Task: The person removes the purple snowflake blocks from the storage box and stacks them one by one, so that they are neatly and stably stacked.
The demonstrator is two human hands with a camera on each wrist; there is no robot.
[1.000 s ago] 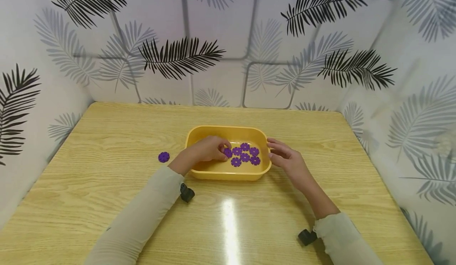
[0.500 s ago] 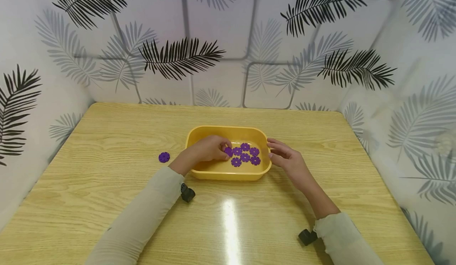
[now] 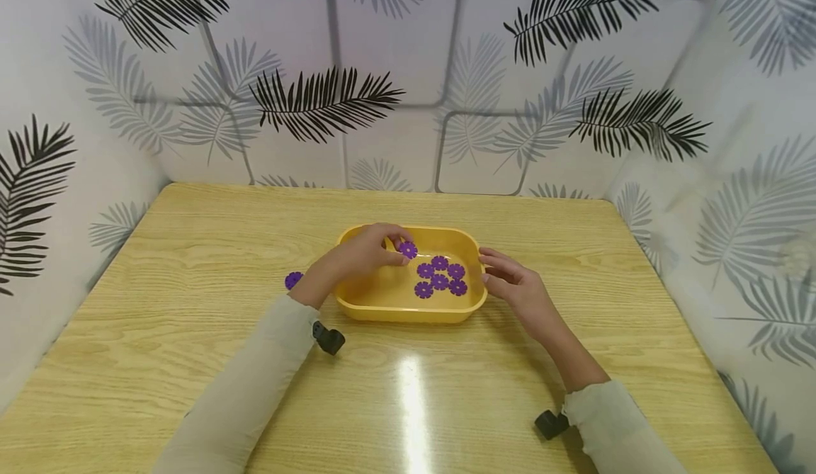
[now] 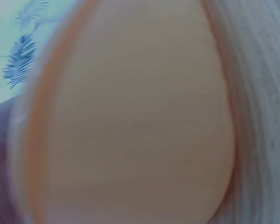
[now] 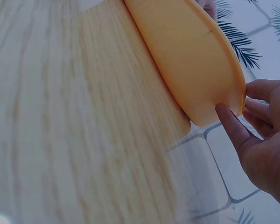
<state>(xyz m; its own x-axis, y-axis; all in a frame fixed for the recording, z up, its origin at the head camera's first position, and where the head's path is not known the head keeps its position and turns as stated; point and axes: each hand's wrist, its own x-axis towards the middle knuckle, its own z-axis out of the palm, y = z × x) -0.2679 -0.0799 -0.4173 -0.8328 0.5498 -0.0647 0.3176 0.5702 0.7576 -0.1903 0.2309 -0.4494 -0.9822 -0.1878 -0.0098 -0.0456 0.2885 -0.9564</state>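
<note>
In the head view my left hand (image 3: 370,251) is over the left half of a yellow plastic basin (image 3: 408,314). Its fingers hold a purple interlocking disc (image 3: 409,249), flat and notched round its edge. Several similar purple discs (image 3: 440,282) lie on the basin's floor, towards the right. My right hand (image 3: 519,290) is at the basin's right end, gripping the rim. The right wrist view has that hand's thumb (image 5: 231,126) against the outer wall and its fingers at the rim. Blurred skin fills most of the left wrist view and hides the held disc.
One more purple disc (image 3: 293,280) lies on the wooden table (image 3: 210,247) left of the basin, partly covered by my left wrist. Leaf-patterned covering (image 3: 408,141) stands behind the table and along both sides. A small dark device (image 3: 329,338) is at my left wrist.
My left hand has lifted the purple disc up and back from the basin's floor, away from the others. The left wrist now overlaps the disc on the table. The right hand has kept its place.
</note>
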